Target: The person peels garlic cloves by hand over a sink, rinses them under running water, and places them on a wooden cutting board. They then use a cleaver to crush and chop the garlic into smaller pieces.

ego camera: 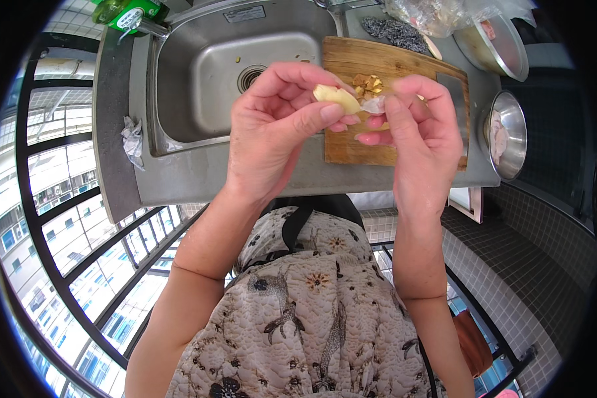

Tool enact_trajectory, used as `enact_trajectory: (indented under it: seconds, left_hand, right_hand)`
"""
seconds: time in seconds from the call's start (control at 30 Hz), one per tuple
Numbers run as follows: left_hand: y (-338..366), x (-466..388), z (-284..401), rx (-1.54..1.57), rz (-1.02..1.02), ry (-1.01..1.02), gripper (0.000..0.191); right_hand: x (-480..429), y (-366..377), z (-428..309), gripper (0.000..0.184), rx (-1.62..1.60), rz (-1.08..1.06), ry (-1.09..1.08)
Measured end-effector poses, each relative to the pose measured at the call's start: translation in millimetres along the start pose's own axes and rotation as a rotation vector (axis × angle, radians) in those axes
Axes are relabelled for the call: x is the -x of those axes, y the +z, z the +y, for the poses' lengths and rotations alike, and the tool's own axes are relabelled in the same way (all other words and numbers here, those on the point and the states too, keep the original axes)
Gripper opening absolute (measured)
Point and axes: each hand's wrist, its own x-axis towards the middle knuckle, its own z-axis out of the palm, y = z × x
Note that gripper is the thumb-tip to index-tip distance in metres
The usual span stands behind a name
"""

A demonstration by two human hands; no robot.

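Observation:
Between the thumb and fingers of my left hand (pixel 278 119) is a pale yellow clove, apparently garlic (pixel 336 98). My right hand (pixel 423 124) pinches a thin, whitish piece of papery skin (pixel 374 105) at the clove's right end. Both hands are raised over the front of the counter, close together. Beneath and beyond them lies a wooden cutting board (pixel 360 154), partly hidden by my right hand. A small heap of yellow-brown pieces (pixel 367 85), perhaps ginger, rests on it. At the board's right side a flat grey metal blade (pixel 456 107) shows behind my right hand.
Left of the board is a steel sink (pixel 219 109) with small scraps near its drain (pixel 251 77). A metal bowl (pixel 516 134) holding pale meat stands at the right edge. Farther back are another bowl (pixel 515 49), plastic bags (pixel 438 15), a scouring pad (pixel 393 34) and a green bottle (pixel 129 12).

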Motion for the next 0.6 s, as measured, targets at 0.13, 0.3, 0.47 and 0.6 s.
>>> enact_trajectory:
  seconds: [0.13, 0.3, 0.47, 0.6]
  left_hand:
    - [-5.1, 0.6, 0.1, 0.074, 0.024, -0.016, 0.025]
    - [-14.1, -3.2, -0.5, 0.082, -0.039, 0.029, 0.028]
    - [-20.9, -4.3, 2.5, 0.13, -0.07, -0.02, 0.029]
    - [-27.0, -9.0, 3.8, 0.253, -0.152, -0.074, 0.028]
  right_hand:
    - [-0.6, 6.6, 3.7, 0.011, 0.152, -0.027, -0.037]
    - [-4.4, 11.8, 10.9, 0.014, 0.129, -0.117, -0.117]
    - [-6.7, 15.0, 11.5, 0.011, 0.1, -0.153, -0.126]
    - [-5.9, 19.1, 12.5, 0.009, 0.07, -0.13, -0.068]
